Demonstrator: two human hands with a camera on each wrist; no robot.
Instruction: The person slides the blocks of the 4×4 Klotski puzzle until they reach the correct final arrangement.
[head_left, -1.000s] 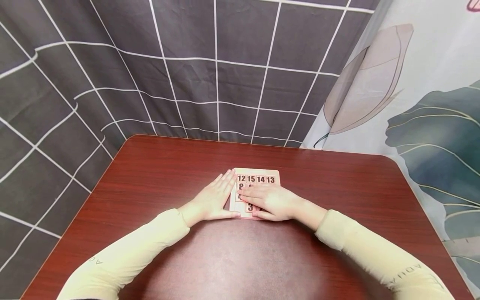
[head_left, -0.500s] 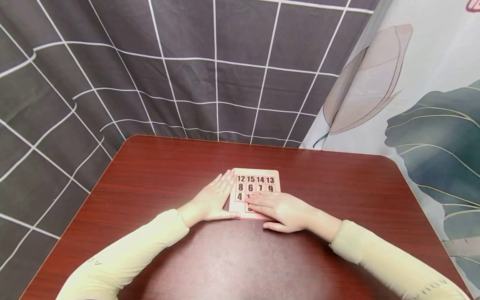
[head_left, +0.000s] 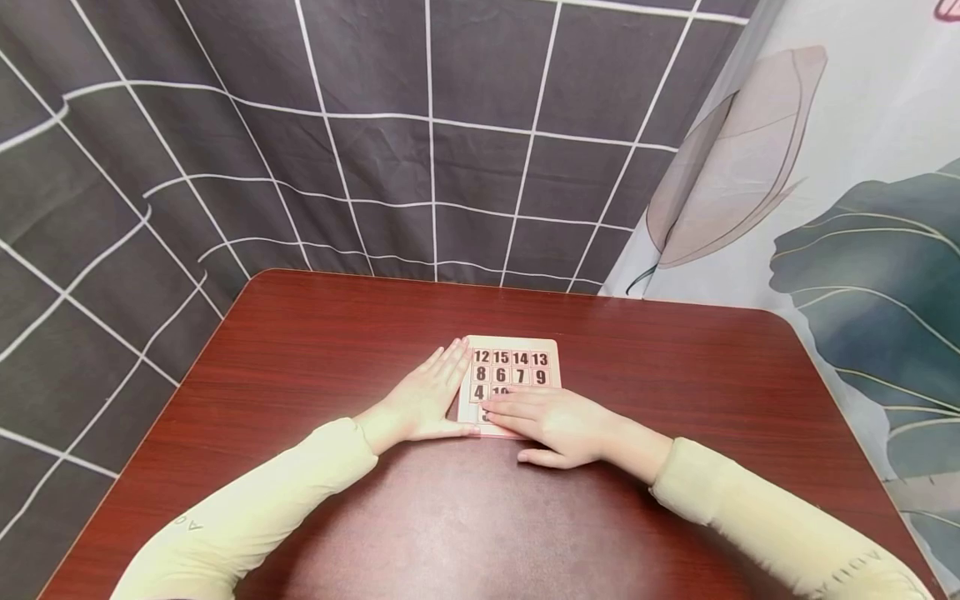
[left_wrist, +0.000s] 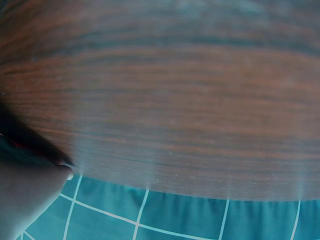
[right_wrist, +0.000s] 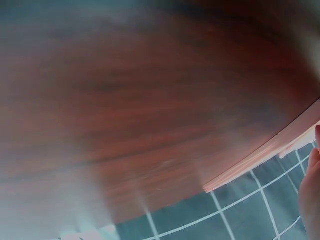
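Observation:
A pale number slide puzzle (head_left: 517, 342) lies flat on the table, its upper rows reading 12, 15, 14, 13 and 8, 6, 7, 9. Along its left edge my left hand (head_left: 422, 406) rests with straight fingers, the thumb at the near left corner. My right hand (head_left: 566, 426) lies over the lower right of the puzzle, hiding several tiles. Its straight fingertips touch a bottom-row tile (head_left: 484, 417), mostly covered, near the left side. In the right wrist view the puzzle's side (right_wrist: 265, 152) shows, with part of a hand (right_wrist: 311, 195) at the right border.
The puzzle sits on a reddish-brown wooden table (head_left: 337, 333) with rounded far corners. Behind and to the left hangs a dark curtain (head_left: 480, 158) with white grid lines. A white curtain with leaf prints (head_left: 750, 167) hangs on the right.
My right hand first drew back toward the near right, uncovering the second row, then shifted left. The bottom-row tile under its fingertips slid left. My left hand has stayed in place.

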